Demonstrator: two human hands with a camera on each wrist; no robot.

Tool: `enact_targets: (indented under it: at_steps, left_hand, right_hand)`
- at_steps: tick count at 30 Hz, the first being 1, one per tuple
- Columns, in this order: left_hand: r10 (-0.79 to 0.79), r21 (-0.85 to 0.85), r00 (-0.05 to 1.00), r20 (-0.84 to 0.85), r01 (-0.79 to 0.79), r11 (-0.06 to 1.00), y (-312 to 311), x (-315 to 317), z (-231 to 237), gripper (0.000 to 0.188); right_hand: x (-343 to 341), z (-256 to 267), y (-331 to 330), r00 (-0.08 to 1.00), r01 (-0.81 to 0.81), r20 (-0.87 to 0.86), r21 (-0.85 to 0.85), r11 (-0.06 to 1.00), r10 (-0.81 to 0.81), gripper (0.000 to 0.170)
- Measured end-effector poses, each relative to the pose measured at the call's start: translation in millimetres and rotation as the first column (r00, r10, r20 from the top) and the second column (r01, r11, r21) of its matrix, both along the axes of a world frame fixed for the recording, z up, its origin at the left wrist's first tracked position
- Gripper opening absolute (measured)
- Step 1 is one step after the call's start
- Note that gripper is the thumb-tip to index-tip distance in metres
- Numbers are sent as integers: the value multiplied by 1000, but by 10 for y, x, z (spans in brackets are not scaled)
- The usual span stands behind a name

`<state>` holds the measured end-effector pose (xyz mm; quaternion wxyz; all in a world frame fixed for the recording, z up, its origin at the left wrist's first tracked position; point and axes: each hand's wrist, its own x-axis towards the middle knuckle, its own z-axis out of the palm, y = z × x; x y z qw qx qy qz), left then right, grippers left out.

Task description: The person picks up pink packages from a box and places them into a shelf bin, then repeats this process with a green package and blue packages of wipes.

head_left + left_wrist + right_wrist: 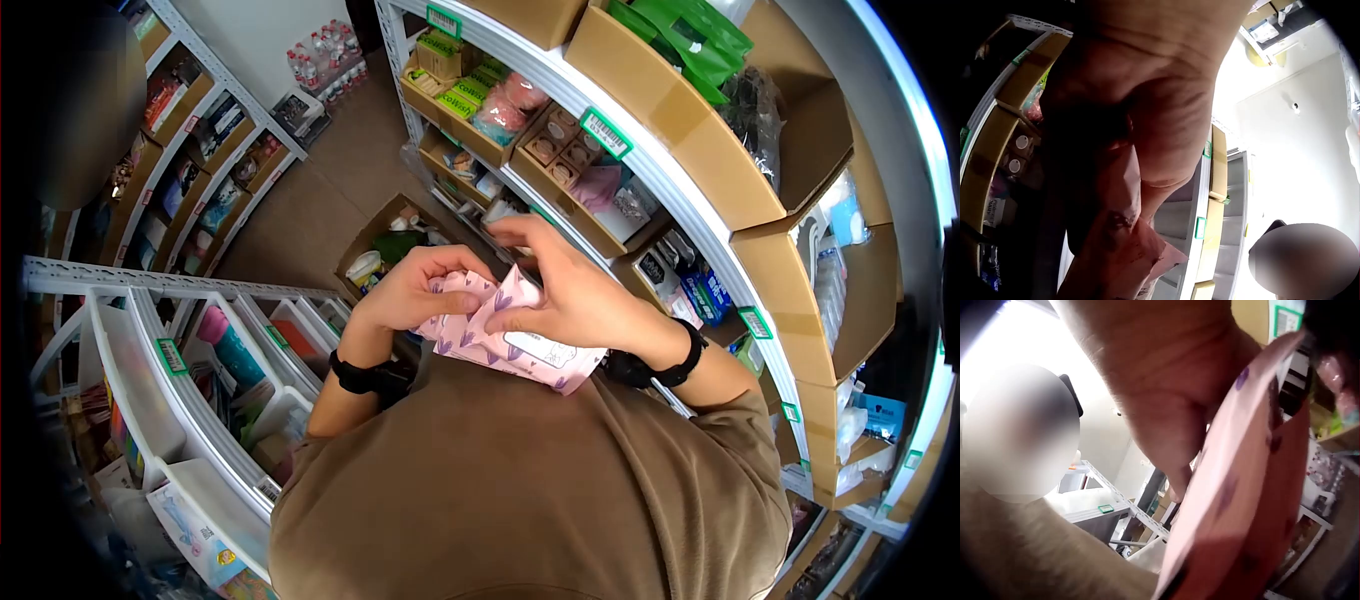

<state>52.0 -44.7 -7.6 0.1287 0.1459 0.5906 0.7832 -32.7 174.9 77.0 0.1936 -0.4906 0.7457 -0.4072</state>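
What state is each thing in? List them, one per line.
Left hand: curled, gripping the pink pack
Right hand: gripping the pink pack, thumb on top
Pink pack: creased, held in both hands
Shelf cartons: open, filled
White bins: open, holding goods
Floor box: open, holding items
Bottles: standing, grouped on the floor

You were in a storeroom or shop stockroom: metal shelves (pixel 690 190) rose around you, lined with cardboard boxes (pixel 690 130) of packaged goods and tagged with green-framed barcode labels (pixel 606 133), and bottle packs (pixel 328 58) stood by the wall.
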Motion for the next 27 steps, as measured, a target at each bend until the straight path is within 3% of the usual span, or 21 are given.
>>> enact_targets:
  at_steps: [1, 3, 7, 10, 11, 12, 14, 15, 17, 19, 20, 22, 24, 25, 27]
  left_hand:
    - [-1, 5, 1000, 12, 1, 1000, 8, 11, -27, 27]
    - [4, 4, 1000, -9, -4, 1000, 2, 16, -84, 28]
    - [-64, 74, 998, 25, 62, 995, 66, -1, -21, 43]
    - [-32, -59, 999, 19, 33, 998, 171, -8, 85, 40]
    - [11, -151, 1000, 12, -9, 988, 202, -5, 90, 35]
    - [-3, -152, 1000, 18, 6, 988, 214, -3, 62, 35]
    - [156, -118, 987, 37, -151, 982, 214, -26, -12, 26]
    - [152, -118, 988, 32, -147, 982, 240, -51, -10, 26]
    - [300, -23, 951, 77, -299, 954, 305, -84, -3, 20]
    - [289, 0, 955, 62, -289, 957, 335, -140, -7, 17]
    - [306, 29, 949, 78, -309, 951, 372, -177, -10, 22]
    - [317, 59, 944, 95, -323, 945, 390, -236, -39, 27]
    - [265, 157, 964, -20, -259, 953, 354, -302, -75, 46]
    - [262, 156, 965, -21, -256, 954, 369, -318, -52, 46]
    - [288, 183, 956, -48, -275, 944, 400, -337, 53, 66]
  right_hand:
    - [71, -16, 72, 995, 85, 45, 124, 989, -92, 84]
    - [93, 27, 199, 979, 53, 160, 388, 920, -124, 96]
    - [141, 32, 490, 983, -27, 171, 465, 885, -60, 93]
    - [146, 34, 615, 996, -16, 89, 407, 913, -23, 94]
    - [116, 62, 644, 981, 19, 175, 365, 931, -89, 92]
    - [83, 80, 673, 954, 60, 260, 324, 944, -150, 90]
    - [2, 39, 780, 857, 174, 430, 283, 943, -286, 77]
    - [-37, -25, 846, 804, 218, 505, 239, 946, -313, 73]
    - [-40, -97, 897, 780, 255, 545, 170, 952, -306, 64]
    - [-12, -220, 922, 682, 322, 686, 31, 946, -254, 57]
    - [-4, -257, 904, 708, 365, 653, -11, 931, -270, 46]
    - [-39, -345, 962, 683, 401, 668, -7, 916, -294, 43]
    - [-51, -377, 987, 658, 481, 685, -66, 874, -311, 33]
    - [-50, -393, 1017, 658, 483, 685, -67, 873, -312, 33]
    - [-65, -436, 1130, 562, 622, 794, -221, 751, -232, 30]
